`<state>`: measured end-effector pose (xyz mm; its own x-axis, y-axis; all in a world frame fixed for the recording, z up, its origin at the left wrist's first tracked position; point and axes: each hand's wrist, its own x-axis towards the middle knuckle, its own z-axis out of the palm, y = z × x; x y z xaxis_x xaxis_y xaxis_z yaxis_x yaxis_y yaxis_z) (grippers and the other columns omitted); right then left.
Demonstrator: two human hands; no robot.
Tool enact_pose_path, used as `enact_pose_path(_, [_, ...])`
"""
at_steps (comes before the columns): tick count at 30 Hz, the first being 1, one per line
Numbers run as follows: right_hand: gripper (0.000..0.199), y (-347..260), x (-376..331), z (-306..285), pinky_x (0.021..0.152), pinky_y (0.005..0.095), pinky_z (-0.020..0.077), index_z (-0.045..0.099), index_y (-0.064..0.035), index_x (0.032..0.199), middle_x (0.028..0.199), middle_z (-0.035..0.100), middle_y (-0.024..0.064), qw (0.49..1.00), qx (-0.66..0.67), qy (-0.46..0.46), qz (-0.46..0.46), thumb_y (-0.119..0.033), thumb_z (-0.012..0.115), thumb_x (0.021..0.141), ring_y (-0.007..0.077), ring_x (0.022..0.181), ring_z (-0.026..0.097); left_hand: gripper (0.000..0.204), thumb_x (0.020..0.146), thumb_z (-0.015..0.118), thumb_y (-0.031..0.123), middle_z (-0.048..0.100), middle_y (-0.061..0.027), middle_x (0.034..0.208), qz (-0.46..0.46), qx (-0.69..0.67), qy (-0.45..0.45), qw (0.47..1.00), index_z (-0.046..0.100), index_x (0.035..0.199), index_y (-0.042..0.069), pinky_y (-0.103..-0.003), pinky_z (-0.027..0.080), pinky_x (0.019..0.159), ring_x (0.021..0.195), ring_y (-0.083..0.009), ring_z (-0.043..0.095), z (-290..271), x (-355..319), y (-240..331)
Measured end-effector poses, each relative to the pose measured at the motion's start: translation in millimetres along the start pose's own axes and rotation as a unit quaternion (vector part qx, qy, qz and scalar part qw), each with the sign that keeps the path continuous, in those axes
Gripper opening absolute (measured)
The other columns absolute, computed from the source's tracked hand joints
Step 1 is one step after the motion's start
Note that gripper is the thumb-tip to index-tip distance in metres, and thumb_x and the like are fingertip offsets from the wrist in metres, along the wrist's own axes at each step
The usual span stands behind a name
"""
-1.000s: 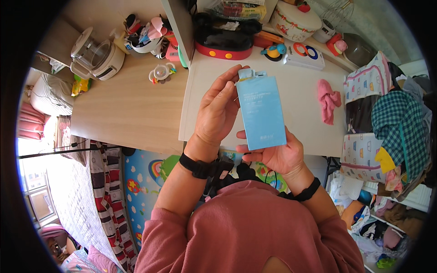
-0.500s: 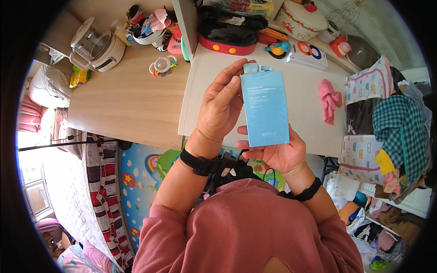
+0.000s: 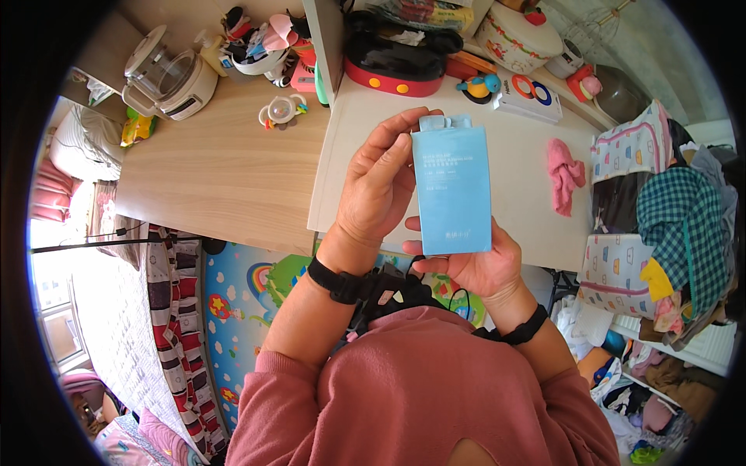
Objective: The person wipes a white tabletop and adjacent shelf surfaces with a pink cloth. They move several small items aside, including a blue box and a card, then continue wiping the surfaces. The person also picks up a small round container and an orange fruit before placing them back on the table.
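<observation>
Indoors | white tabletop (image 3: 522, 171) behind blue box (image 3: 454, 194) | wooden desktop (image 3: 225, 171) | window (image 3: 62, 334) left

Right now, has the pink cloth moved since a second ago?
No; against the ring-printed white box, the pink cloth keeps its place on the tabletop.

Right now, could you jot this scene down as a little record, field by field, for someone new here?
Held item: light blue box, printed face toward the camera
Box top: flaps stick up
Left hand: at the box's upper left edge, fingers partly hidden
Right hand: holds the lower end, fingers behind it
White tabletop: pink cloth to the right
Wooden tabletop: ring-handled rattle, glass-jug appliance
</observation>
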<state>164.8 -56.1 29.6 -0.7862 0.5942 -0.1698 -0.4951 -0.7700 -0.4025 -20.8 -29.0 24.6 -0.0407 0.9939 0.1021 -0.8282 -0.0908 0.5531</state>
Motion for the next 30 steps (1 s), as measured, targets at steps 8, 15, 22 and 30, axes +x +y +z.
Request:
enact_pose_path(8, [0.069,-2,2,0,0.102,0.0585,0.0454,0.028,-0.0005,0.151,0.144,0.043,0.0266,0.999,0.033,-0.01,-0.009,-0.039,0.053,0.098,0.0522,0.128,0.047,0.032,0.102,0.051,0.015,0.056,-0.0153,0.135,0.027,0.008,-0.057,0.998,0.053,0.13,0.0,-0.039,0.042,0.106,0.122,-0.0233,0.055,5,-1,9])
enact_pose_path(15, [0.086,-14,4,-6,0.11,0.0557,0.0399,0.034,-0.0018,0.149,0.147,0.045,0.0144,0.995,-0.094,0.025,-0.036,-0.001,0.069,0.07,0.0297,0.135,0.048,0.026,0.097,0.045,0.008,0.056,-0.0179,0.134,0.012,0.069,-0.119,0.99,0.062,0.115,-0.002,-0.041,0.04,0.108,0.124,-0.0276,0.054,20,-9,24])
enact_pose_path(22, [0.084,-26,14,-38,0.12,0.0424,0.0222,0.039,-0.0098,0.149,0.153,0.04,0.0074,0.779,-0.615,0.04,-0.115,-0.003,0.072,0.072,0.0277,0.149,0.023,0.043,0.104,0.043,0.017,0.056,-0.0154,0.139,-0.047,0.236,-0.072,0.968,0.044,0.142,-0.002,-0.034,0.037,0.109,0.129,-0.0205,0.049,19,-21,22])
enact_pose_path(30, [0.101,-11,24,-69,0.117,0.0477,0.0267,0.027,-0.0134,0.154,0.153,0.037,0.0158,0.66,-0.737,0.126,-0.072,-0.024,0.081,0.069,0.0351,0.143,0.031,0.053,0.101,0.056,0.031,0.054,-0.0146,0.14,-0.073,0.378,-0.046,0.922,0.045,0.143,0.001,-0.036,0.035,0.11,0.13,-0.0232,0.048,-14,-20,-13])
